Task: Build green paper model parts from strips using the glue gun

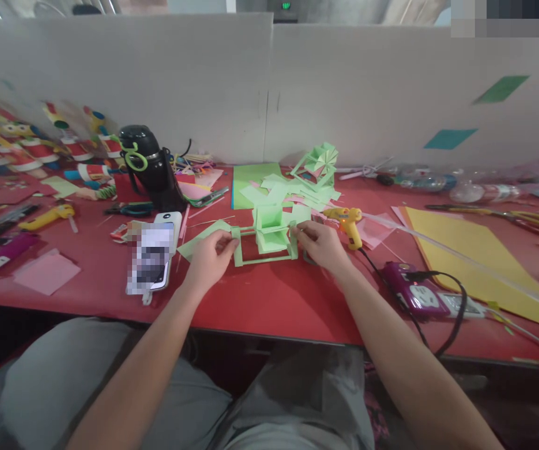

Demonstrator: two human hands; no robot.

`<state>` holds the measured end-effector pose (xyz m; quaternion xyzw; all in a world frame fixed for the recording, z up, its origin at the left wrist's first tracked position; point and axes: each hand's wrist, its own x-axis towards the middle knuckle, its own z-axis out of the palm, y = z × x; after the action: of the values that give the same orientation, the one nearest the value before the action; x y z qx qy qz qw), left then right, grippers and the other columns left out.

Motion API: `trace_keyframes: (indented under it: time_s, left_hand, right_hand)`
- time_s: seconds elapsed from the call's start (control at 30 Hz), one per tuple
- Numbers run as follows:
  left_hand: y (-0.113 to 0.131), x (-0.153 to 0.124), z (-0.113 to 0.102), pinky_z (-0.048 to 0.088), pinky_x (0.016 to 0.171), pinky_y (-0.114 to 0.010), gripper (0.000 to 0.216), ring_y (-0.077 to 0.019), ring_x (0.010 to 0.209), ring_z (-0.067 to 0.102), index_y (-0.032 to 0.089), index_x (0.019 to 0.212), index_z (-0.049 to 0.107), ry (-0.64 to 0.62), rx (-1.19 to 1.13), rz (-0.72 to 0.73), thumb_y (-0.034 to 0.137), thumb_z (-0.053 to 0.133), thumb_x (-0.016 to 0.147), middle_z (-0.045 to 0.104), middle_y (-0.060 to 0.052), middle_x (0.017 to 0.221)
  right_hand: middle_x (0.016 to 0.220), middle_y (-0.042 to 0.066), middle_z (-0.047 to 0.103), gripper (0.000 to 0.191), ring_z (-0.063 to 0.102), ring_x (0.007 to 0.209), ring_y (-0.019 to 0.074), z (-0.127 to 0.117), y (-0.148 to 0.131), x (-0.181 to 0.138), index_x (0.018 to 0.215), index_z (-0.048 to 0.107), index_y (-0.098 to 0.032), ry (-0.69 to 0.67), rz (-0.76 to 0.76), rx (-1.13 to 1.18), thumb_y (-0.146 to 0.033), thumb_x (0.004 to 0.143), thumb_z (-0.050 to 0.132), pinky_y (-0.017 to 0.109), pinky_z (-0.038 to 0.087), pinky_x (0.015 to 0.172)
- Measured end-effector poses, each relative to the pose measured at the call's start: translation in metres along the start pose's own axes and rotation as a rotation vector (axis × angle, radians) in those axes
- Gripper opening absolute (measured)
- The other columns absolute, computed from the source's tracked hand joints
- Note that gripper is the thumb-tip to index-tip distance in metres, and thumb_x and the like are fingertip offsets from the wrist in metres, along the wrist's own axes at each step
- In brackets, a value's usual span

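A light green paper model (272,240) stands on the red tabletop right in front of me; it has a wheel of folded paddles set in a rectangular frame of paper strips. My left hand (212,253) pinches the frame's left upright between thumb and fingers. On the other side, my right hand (320,245) has its fingertips closed on the right upright. Behind the model lie loose green paper pieces (274,187). Further back sits a second green paper wheel (322,161) on a stand.
A yellow glue gun (348,225) lies close right of my right hand, its cable running to a purple power strip (413,290). Yellow sheets (466,262) lie further right. A phone (154,256) and a black bottle (150,169) are on the left. A white partition (344,87) stands behind.
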<state>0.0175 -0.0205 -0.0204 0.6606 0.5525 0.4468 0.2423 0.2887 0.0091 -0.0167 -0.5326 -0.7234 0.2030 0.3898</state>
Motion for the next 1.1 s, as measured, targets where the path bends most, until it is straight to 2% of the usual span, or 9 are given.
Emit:
trace_keyframes:
  time_s: [0.23, 0.4, 0.5, 0.63, 0.73, 0.83, 0.9, 1.0, 1.1]
  left_hand:
    - [0.004, 0.001, -0.001, 0.048, 0.045, -0.024, 0.025, -0.0148, 0.051, 0.062, 0.019, 0.081, 0.060, -0.001, -0.184, -0.124, 0.043, 0.066, 0.081, 0.060, 0.001, 0.064]
    - [0.001, 0.003, -0.002, 0.050, 0.043, -0.025, 0.023, -0.0151, 0.048, 0.060, 0.019, 0.080, 0.060, 0.019, -0.243, -0.139, 0.041, 0.068, 0.080, 0.058, 0.002, 0.058]
    - [-0.003, 0.005, -0.001, 0.053, 0.045, -0.025, 0.021, -0.0159, 0.050, 0.062, 0.019, 0.081, 0.060, 0.030, -0.273, -0.112, 0.039, 0.068, 0.081, 0.058, 0.001, 0.058]
    - [-0.009, 0.009, -0.001, 0.057, 0.056, -0.028, 0.016, -0.0168, 0.060, 0.067, 0.019, 0.086, 0.062, 0.043, -0.273, -0.049, 0.035, 0.064, 0.085, 0.066, -0.002, 0.071]
    - [-0.010, 0.012, -0.002, 0.059, 0.083, -0.035, 0.020, -0.0208, 0.089, 0.072, 0.017, 0.101, 0.065, 0.045, -0.279, 0.015, 0.029, 0.063, 0.085, 0.073, -0.010, 0.098]
    - [-0.008, 0.013, -0.002, 0.052, 0.103, -0.040, 0.038, -0.0237, 0.116, 0.066, 0.017, 0.121, 0.060, 0.010, -0.341, 0.038, 0.026, 0.063, 0.084, 0.065, -0.015, 0.129]
    - [-0.007, 0.011, -0.003, 0.050, 0.106, -0.041, 0.047, -0.0255, 0.125, 0.061, 0.019, 0.128, 0.056, -0.018, -0.371, 0.025, 0.026, 0.064, 0.083, 0.057, -0.015, 0.142]
    - [-0.006, 0.009, -0.003, 0.050, 0.106, -0.042, 0.051, -0.0271, 0.130, 0.057, 0.021, 0.131, 0.055, -0.031, -0.378, 0.001, 0.026, 0.065, 0.081, 0.053, -0.014, 0.147]
    - [-0.005, 0.008, -0.004, 0.054, 0.100, -0.040, 0.044, -0.0252, 0.120, 0.063, 0.020, 0.124, 0.058, 0.006, -0.338, -0.030, 0.027, 0.065, 0.082, 0.059, -0.014, 0.139]
  right_hand:
    - [0.079, 0.004, 0.070, 0.029, 0.056, 0.066, 0.0160, -0.004, -0.002, 0.000, 0.091, 0.071, -0.018, -0.047, -0.033, -0.002, -0.041, 0.091, 0.053, 0.029, 0.042, 0.065]
    - [0.069, 0.003, 0.067, 0.026, 0.053, 0.060, 0.0154, -0.009, -0.001, -0.001, 0.080, 0.068, -0.019, -0.022, 0.002, -0.006, -0.043, 0.088, 0.060, 0.030, 0.042, 0.061]
    - [0.070, 0.003, 0.066, 0.029, 0.050, 0.059, 0.0153, -0.010, 0.001, -0.001, 0.083, 0.069, -0.020, -0.056, -0.008, -0.022, -0.048, 0.085, 0.064, 0.030, 0.041, 0.059]
    - [0.073, 0.003, 0.064, 0.032, 0.050, 0.063, 0.0151, -0.006, -0.002, -0.002, 0.077, 0.066, -0.020, -0.119, -0.081, -0.039, -0.052, 0.082, 0.066, 0.030, 0.041, 0.062]
    - [0.065, 0.000, 0.057, 0.036, 0.046, 0.062, 0.0139, -0.004, -0.009, -0.003, 0.067, 0.059, -0.020, -0.124, -0.086, 0.014, -0.050, 0.087, 0.062, 0.029, 0.039, 0.061]
    - [0.060, -0.001, 0.054, 0.037, 0.046, 0.058, 0.0130, -0.003, -0.013, -0.005, 0.065, 0.058, -0.020, -0.118, -0.031, 0.096, -0.049, 0.087, 0.061, 0.028, 0.036, 0.057]
    - [0.058, -0.001, 0.057, 0.037, 0.049, 0.055, 0.0134, -0.004, -0.014, -0.006, 0.068, 0.061, -0.019, -0.136, 0.026, 0.152, -0.052, 0.085, 0.063, 0.028, 0.037, 0.054]
    - [0.056, 0.002, 0.061, 0.042, 0.053, 0.052, 0.0149, -0.005, -0.011, -0.006, 0.069, 0.065, -0.019, -0.156, 0.110, 0.183, -0.058, 0.084, 0.063, 0.029, 0.040, 0.052]
    - [0.055, 0.000, 0.057, 0.044, 0.049, 0.051, 0.0137, -0.005, -0.006, -0.005, 0.065, 0.060, -0.020, 0.008, 0.079, 0.115, -0.060, 0.079, 0.067, 0.029, 0.039, 0.052]
